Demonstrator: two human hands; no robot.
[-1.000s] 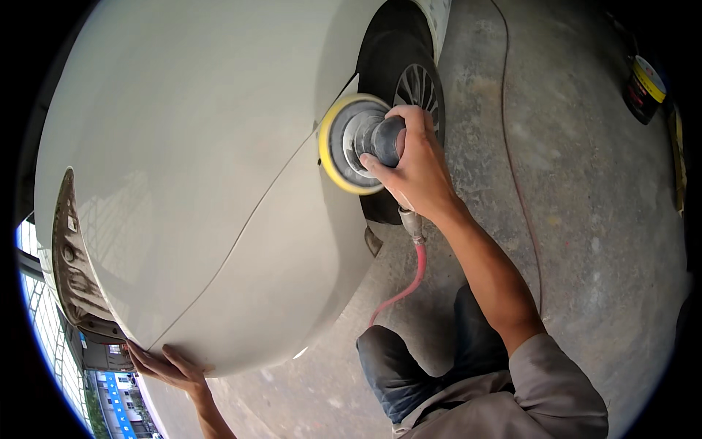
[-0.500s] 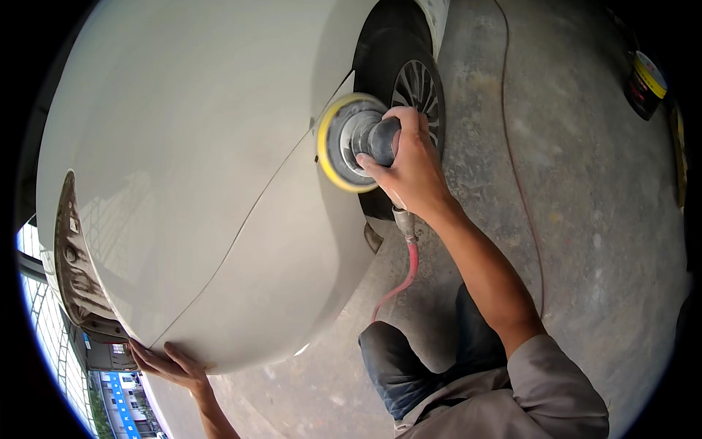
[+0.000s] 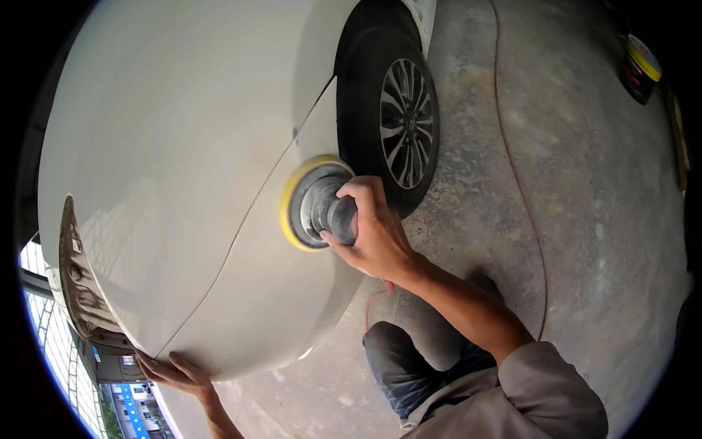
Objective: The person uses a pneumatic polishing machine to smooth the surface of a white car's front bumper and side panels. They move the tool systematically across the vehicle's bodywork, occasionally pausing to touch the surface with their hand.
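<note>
I see sander (image 3: 319,208) shifted from wheel (image 3: 408,123) toward near edge of bumper (image 3: 292,307); work area apparently follows. Right fingers (image 3: 363,192) clamped on sander; left fingers (image 3: 165,374) spread on bumper corner.

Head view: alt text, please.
The right hand grips a round, grey power tool with a yellow-rimmed pad, held at a glossy off-white car body beside its black-tyred, silver-spoked wheel. The left hand touches the car body at lower left.

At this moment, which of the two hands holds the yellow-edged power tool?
The right hand, wrapped around the power tool; the left hand only touches the pale car body.
</note>
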